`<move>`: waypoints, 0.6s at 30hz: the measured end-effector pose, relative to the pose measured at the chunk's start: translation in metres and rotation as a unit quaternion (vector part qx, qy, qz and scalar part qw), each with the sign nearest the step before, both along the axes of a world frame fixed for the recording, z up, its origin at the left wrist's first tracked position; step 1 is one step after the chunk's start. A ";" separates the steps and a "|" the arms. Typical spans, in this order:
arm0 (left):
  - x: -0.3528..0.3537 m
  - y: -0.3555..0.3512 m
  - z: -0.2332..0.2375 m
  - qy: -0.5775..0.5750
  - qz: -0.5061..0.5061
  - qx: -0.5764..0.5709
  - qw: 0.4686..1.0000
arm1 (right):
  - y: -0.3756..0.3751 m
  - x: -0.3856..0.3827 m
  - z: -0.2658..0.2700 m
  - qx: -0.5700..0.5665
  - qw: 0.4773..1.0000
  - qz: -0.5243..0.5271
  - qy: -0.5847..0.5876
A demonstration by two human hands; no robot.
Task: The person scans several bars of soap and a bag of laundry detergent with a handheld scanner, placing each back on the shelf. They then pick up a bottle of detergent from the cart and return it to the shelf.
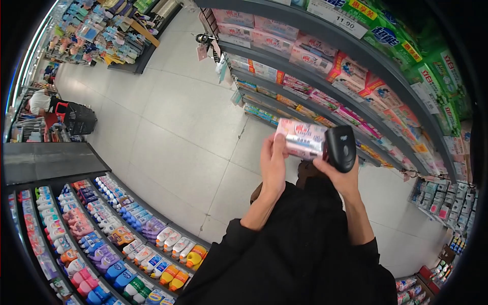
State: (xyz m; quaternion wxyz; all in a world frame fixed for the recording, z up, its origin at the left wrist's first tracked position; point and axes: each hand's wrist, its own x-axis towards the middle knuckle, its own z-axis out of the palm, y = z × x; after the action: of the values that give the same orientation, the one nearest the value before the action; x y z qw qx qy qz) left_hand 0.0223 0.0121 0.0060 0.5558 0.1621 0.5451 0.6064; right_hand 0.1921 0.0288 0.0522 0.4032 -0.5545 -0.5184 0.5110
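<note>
My left hand is closed around the left end of a pink and white soap pack, thumb on its printed face. The pack is held in front of my body, above the floor. In my right hand is a black handheld barcode scanner, its rounded head facing up. The scanner sits right against the pack's right end, and my right fingertips come close to the pack's lower corner. Most of the right fingers are hidden behind the scanner.
A shelf rack with pink soap packs and green packages runs along the right. Shelves of bottles stand at lower left. A black shopping basket and a person in a white top are at far left. Tiled floor lies between.
</note>
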 end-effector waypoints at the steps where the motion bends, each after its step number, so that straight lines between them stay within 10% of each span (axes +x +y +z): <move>1: 0.004 0.012 0.011 -0.006 0.021 0.039 0.999 | 0.007 0.003 0.000 -0.026 1.000 0.001 0.015; 11: 0.018 0.127 0.041 0.120 -0.038 0.323 0.938 | 0.096 0.002 0.018 -0.019 0.941 -0.095 0.326; 18: 0.022 0.173 0.029 0.199 -0.109 0.316 0.921 | 0.133 0.015 0.009 0.004 0.922 -0.086 0.377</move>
State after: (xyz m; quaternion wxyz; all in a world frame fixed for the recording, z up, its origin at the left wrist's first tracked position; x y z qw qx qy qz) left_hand 0.0443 0.1853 0.0346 0.4186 0.5052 0.4033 0.6378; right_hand 0.2074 0.1616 0.0610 0.6132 -0.3618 -0.2807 0.6437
